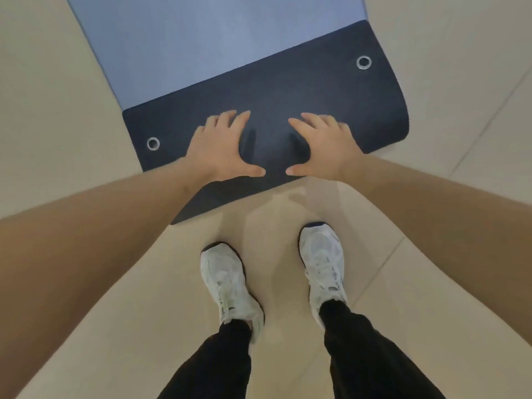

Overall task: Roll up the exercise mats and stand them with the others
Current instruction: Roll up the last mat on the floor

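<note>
An exercise mat [201, 47] lies flat on the floor, its upper face light blue. Its near end is folded over, showing the dark navy underside [288, 90] with two metal eyelets, one at the left [153, 143] and one at the right [364, 62]. My left hand [221, 148] and my right hand [322, 145] press side by side on this dark folded part, palms down, fingers spread, thumbs pointing toward each other. Neither hand grips anything.
Beige floor tiles [475, 125] surround the mat. My two feet in white sneakers, the left one [227, 280] and the right one [322, 263], stand just behind the mat's near edge. No other mats are in sight.
</note>
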The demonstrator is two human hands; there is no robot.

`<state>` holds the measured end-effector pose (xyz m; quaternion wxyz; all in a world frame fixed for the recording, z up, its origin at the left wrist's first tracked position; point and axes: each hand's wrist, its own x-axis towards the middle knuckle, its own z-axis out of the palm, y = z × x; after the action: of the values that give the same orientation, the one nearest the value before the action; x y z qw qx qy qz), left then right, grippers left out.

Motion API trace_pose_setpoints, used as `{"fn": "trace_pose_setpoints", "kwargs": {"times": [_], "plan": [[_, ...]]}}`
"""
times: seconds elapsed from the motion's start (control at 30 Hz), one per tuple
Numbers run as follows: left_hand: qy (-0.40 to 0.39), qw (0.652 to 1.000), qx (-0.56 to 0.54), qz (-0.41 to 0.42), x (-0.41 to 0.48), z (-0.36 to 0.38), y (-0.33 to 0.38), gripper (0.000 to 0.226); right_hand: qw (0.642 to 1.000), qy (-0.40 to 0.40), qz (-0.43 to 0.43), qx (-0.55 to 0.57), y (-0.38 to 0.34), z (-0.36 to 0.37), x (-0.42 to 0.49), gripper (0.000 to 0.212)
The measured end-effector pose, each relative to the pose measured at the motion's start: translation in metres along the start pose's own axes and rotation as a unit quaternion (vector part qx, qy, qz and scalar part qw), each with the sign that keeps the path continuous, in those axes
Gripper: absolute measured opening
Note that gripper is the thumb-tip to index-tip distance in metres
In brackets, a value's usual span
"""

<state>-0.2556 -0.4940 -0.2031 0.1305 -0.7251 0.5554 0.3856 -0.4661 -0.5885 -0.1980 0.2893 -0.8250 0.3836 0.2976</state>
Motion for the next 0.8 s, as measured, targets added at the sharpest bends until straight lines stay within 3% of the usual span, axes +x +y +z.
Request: {"fn": "trace_pose_setpoints", "kwargs": {"times": [0.1,0.2,0.3,0.4,0.5,0.67,0.8], "plan": [[0.049,0.998,0.024,0.015,0.064,0.03,-0.024,0.133,0.996,0.025,-0.045,-0.071,0.013,0.023,0.063,0.129],[0.123,0.991,-0.02,-0.039,0.115,0.031,-0.055,0.122,0.984,0.04,-0.094,-0.149,0.016,0.024,0.115,0.145],[0.207,0.977,-0.013,-0.04,0.134,0.036,-0.073,0.107,0.979,0.05,-0.113,-0.165,0.018,0.033,0.139,0.153],[0.248,0.968,0.024,-0.014,0.131,0.049,-0.072,0.111,0.978,0.075,-0.131,-0.142,0.024,0.047,0.14,0.153],[0.234,0.97,0.062,0.007,0.124,0.041,-0.076,0.118,0.98,0.074,-0.141,-0.123,0.028,0.044,0.135,0.148],[0.138,0.988,0.058,0.027,0.101,0.016,-0.082,0.131,0.979,0.121,-0.144,-0.073,0.032,0.016,0.121,0.133],[0.114,0.992,0.047,0.026,0.073,0.01,-0.069,0.144,0.977,0.12,-0.131,-0.116,0.033,0.005,0.11,0.14]]}}
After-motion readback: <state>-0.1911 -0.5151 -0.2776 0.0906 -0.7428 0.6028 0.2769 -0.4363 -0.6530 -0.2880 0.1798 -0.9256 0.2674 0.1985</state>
